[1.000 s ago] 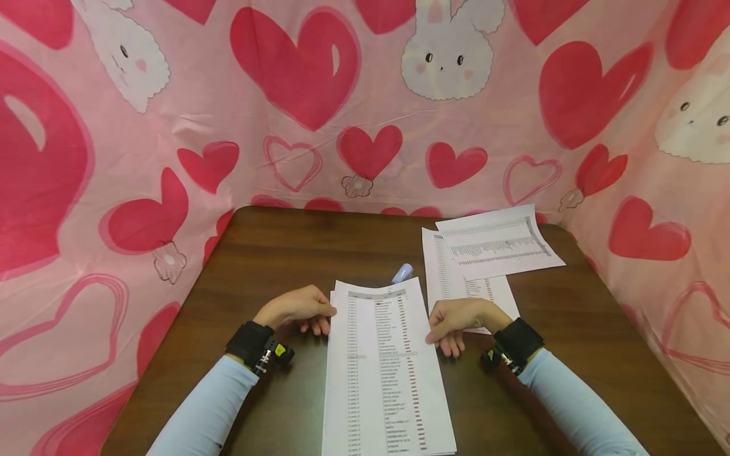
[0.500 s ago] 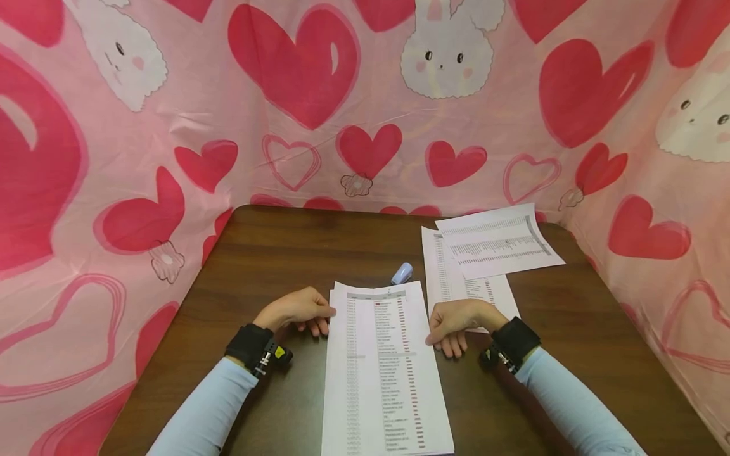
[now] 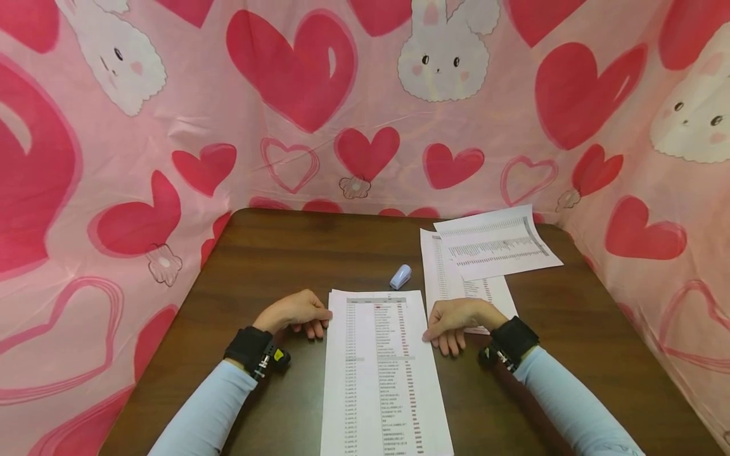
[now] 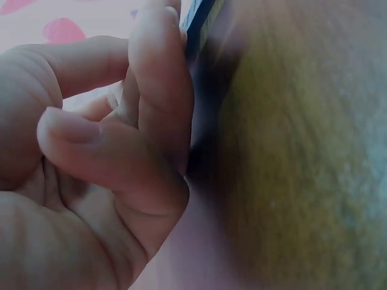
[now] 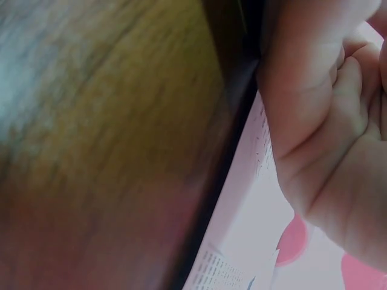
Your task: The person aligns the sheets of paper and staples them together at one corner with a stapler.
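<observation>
A stack of printed sheets [image 3: 371, 380] lies lengthwise on the table in front of the person, its near end cut off by the head view. At its left edge, the left hand [image 3: 296, 313] touches the paper with loosely bent fingers. The right hand [image 3: 454, 321] touches the opposite edge, its fingertips down near the wood. In the left wrist view the thumb [image 4: 109, 154] is bent, with no paper between it and the fingers. The right wrist view shows the right palm [image 5: 338, 151] close over the table; its fingertips are mostly out of frame.
A small pale blue stapler-like object [image 3: 400, 277] lies just beyond the stack. More printed sheets [image 3: 496, 244] overlap at the back right, partly behind the right hand. A pink heart-patterned cloth [image 3: 365, 107] hangs around the brown wooden table [image 3: 285, 240].
The far edge of the stack has come nearer to the person and sits more even, showing more of the pale blue object. Both hands stay beside the stack, almost unmoved.
</observation>
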`<state>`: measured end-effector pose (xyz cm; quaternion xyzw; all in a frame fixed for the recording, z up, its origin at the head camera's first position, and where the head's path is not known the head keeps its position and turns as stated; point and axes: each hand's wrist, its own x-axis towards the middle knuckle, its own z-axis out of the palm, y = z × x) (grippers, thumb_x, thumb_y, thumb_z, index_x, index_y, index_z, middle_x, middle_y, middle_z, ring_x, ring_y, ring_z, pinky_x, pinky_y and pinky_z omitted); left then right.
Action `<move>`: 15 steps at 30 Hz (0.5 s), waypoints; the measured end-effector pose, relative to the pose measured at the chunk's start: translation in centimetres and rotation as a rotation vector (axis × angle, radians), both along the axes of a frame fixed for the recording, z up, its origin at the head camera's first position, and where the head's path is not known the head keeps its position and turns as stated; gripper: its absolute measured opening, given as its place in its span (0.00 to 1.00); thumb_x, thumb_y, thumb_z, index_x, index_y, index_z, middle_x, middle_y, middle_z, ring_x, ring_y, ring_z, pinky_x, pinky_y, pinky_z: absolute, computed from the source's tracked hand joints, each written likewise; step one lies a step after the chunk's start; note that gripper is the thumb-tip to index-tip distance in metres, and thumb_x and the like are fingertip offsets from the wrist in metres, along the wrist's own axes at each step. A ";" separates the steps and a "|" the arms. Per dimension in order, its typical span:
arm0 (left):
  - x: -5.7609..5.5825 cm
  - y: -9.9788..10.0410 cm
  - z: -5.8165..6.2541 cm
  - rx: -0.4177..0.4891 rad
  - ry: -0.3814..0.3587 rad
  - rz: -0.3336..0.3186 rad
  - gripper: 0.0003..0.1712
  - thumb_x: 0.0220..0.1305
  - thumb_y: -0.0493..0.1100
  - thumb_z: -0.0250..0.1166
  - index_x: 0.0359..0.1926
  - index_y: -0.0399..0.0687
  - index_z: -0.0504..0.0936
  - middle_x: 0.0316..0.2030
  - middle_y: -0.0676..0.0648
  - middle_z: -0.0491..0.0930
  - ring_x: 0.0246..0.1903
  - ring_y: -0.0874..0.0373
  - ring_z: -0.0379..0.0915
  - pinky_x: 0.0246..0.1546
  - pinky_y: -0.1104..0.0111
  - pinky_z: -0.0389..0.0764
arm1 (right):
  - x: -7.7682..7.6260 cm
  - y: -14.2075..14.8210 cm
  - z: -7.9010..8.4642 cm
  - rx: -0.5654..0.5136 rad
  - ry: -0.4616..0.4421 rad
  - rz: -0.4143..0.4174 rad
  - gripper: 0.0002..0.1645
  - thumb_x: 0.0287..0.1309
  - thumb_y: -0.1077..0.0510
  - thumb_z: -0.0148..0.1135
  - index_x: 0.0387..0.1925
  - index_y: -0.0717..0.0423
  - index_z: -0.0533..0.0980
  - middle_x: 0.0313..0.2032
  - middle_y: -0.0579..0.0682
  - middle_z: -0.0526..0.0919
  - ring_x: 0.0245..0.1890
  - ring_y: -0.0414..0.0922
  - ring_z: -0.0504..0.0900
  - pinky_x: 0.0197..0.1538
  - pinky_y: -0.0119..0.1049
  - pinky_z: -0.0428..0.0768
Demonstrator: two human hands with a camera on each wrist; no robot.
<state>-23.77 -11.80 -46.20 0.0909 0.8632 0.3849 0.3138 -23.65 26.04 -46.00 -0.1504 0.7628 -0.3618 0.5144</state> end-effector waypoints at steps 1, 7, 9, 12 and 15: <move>0.1 0.0 0.0 -0.007 0.006 0.005 0.17 0.67 0.48 0.62 0.24 0.45 0.87 0.17 0.49 0.82 0.15 0.60 0.77 0.12 0.73 0.59 | 0.0 0.0 0.0 -0.003 0.000 0.000 0.20 0.63 0.53 0.63 0.26 0.67 0.82 0.18 0.53 0.85 0.15 0.42 0.83 0.14 0.29 0.76; 0.0 0.0 0.1 -0.027 0.034 0.019 0.18 0.67 0.48 0.62 0.23 0.46 0.86 0.15 0.50 0.81 0.14 0.60 0.74 0.13 0.72 0.60 | -0.3 0.0 0.0 -0.018 0.002 -0.006 0.20 0.63 0.52 0.63 0.26 0.66 0.82 0.19 0.54 0.86 0.15 0.43 0.83 0.14 0.29 0.74; -0.2 0.1 0.2 -0.027 0.044 0.023 0.18 0.68 0.49 0.61 0.23 0.46 0.86 0.15 0.51 0.79 0.14 0.59 0.71 0.14 0.71 0.60 | -0.4 0.1 0.2 -0.026 0.000 -0.005 0.20 0.63 0.52 0.63 0.27 0.67 0.82 0.19 0.54 0.86 0.14 0.42 0.83 0.14 0.29 0.74; -0.3 0.1 0.2 -0.017 0.061 0.041 0.19 0.68 0.49 0.60 0.23 0.46 0.85 0.14 0.51 0.75 0.14 0.59 0.68 0.15 0.70 0.60 | -0.6 0.3 0.5 -0.034 0.001 0.002 0.21 0.64 0.51 0.62 0.30 0.68 0.82 0.20 0.54 0.86 0.14 0.42 0.82 0.14 0.29 0.75; -0.3 0.2 0.4 0.009 0.078 0.064 0.20 0.69 0.49 0.59 0.23 0.44 0.84 0.13 0.51 0.73 0.15 0.58 0.66 0.15 0.70 0.59 | -0.8 0.7 0.8 -0.048 0.020 0.004 0.22 0.66 0.51 0.60 0.32 0.69 0.82 0.21 0.54 0.86 0.14 0.41 0.82 0.14 0.29 0.74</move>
